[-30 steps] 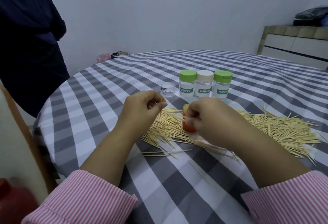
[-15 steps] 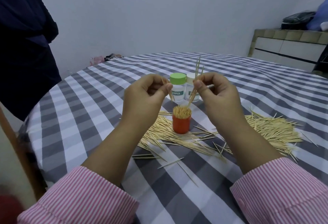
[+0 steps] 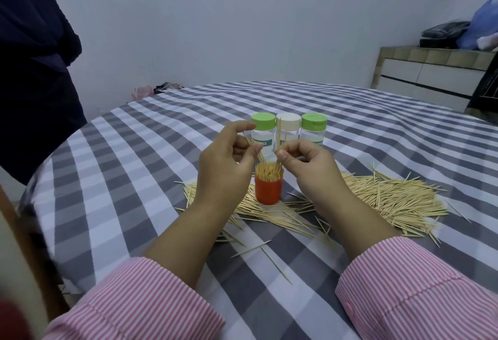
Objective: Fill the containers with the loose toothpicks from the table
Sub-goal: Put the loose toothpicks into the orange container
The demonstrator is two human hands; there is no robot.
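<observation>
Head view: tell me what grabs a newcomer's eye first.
An orange container packed with toothpicks stands at table centre, with the left hand and right hand each pinching toothpicks just above it. Loose toothpicks sprawl around it, mostly rightward. Three capped jars line up behind.

Readable text is only on the three capped jars at 12 o'clock on the table. Left green-lidded jar (image 3: 262,134): teal label band, white letters, only "...PICK" legible, the start hidden behind the left hand (image 3: 226,167). Middle cream-lidded jar (image 3: 287,134): label mostly blocked by the right hand (image 3: 310,167) and the toothpicks it pinches, unreadable. Right green-lidded jar (image 3: 313,133): sliver of teal label, letters too cut off to read.
</observation>
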